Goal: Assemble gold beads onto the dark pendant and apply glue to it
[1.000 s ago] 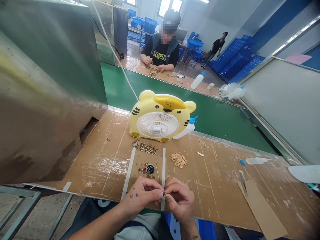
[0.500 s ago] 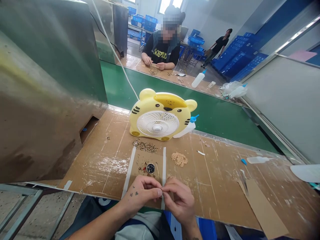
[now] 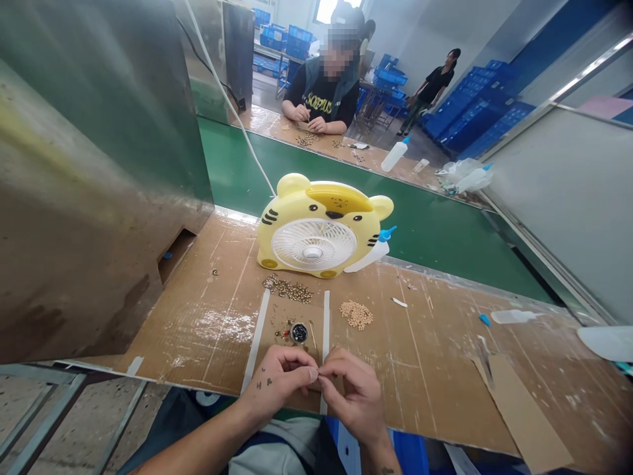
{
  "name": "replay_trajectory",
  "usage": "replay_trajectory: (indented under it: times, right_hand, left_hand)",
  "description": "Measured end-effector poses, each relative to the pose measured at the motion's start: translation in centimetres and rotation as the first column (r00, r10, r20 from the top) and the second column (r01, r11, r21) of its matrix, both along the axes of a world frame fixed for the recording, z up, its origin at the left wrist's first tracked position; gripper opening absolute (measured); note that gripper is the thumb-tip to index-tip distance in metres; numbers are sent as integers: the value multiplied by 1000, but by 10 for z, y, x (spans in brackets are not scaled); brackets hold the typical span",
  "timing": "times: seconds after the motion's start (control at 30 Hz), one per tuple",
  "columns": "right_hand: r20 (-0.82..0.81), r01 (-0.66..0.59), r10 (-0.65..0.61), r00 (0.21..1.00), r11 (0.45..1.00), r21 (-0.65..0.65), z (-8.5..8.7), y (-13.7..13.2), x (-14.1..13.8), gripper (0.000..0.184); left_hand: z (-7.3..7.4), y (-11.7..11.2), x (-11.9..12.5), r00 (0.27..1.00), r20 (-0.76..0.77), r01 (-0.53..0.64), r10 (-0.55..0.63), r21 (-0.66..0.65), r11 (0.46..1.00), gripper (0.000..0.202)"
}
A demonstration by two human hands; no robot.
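Note:
My left hand and my right hand meet fingertip to fingertip over the front of the cardboard-covered table. Both are pinched closed; whatever is between the fingers is too small to make out. Just beyond them stands a small round pot of dark stuff, with a thin stick lying to its right. Farther back is a pile of small brass-coloured metal pieces. To the right lies a heap of tiny beige beads.
A yellow animal-faced fan stands at the table's back, a white squeeze bottle behind it. A metal cabinet blocks the left. Tweezers and a cardboard strip lie right. Across the green belt, a co-worker sits working.
My hands stay pinched together in nearly the same place, with only slight finger movement. The co-worker's hands have shifted a little, and the view has moved slightly.

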State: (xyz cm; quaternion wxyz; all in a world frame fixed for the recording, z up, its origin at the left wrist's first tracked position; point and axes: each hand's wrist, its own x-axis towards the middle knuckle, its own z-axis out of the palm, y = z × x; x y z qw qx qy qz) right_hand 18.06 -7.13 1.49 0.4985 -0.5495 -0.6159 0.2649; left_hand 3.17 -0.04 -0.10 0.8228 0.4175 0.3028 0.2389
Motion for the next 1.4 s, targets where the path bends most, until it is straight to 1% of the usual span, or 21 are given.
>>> replay_trajectory:
  times: [0.23,0.4,0.5,0.6,0.67,0.77,0.83,1.0,1.13,1.2,1.27,1.33,1.4]
  right_hand:
    - [205,-43,42,978,999,0,10,-1,3,11]
    - [323,-78,79,943,997,-18,12,0,4,13]
    - [320,-98,102,942,995,-30,13,1,6,13]
    - [279,-97,106,954,994,-48,15,2,7,11]
    - [268,-76,90,959,995,-61,16,2,7,9]
    - [278,-44,62,959,996,-72,15,2,6,9]
    - [297,-41,62,953,996,-78,15,3,6,11]
    - [374,-64,113,921,988,-141,18,6,7,11]
    - [390,-91,162,906,977,-194,20,11,8,12]
    - [385,-100,175,906,973,-208,19,12,7,12]
    - [377,-109,189,907,968,-224,17,15,5,12]
    - [368,-120,203,907,964,-238,15,17,4,12]
    - [370,-123,210,905,962,-244,13,22,4,12]
  left_hand:
    - [5,3,-3,999,-34,42,-38,133,990,16]
    - [6,4,-3,999,-33,31,-26,185,982,14]
    - [5,4,-4,998,-57,13,0,231,973,14]
    - [5,2,-4,994,-98,-7,41,324,946,13]
    - [7,2,-5,989,-131,-10,72,422,907,12]
    - [10,1,-6,982,-161,11,99,569,822,14]
    - [10,1,-7,980,-170,28,106,639,768,16]
    - [8,2,-11,980,-164,57,109,767,640,17]
    - [4,4,-15,976,-194,103,97,809,578,17]
    - [2,4,-16,973,-211,124,91,816,564,17]
    - [0,5,-18,971,-223,134,90,813,566,18]
    - [-4,6,-19,968,-234,139,88,796,589,19]
    - [-8,8,-22,967,-242,138,84,768,626,18]
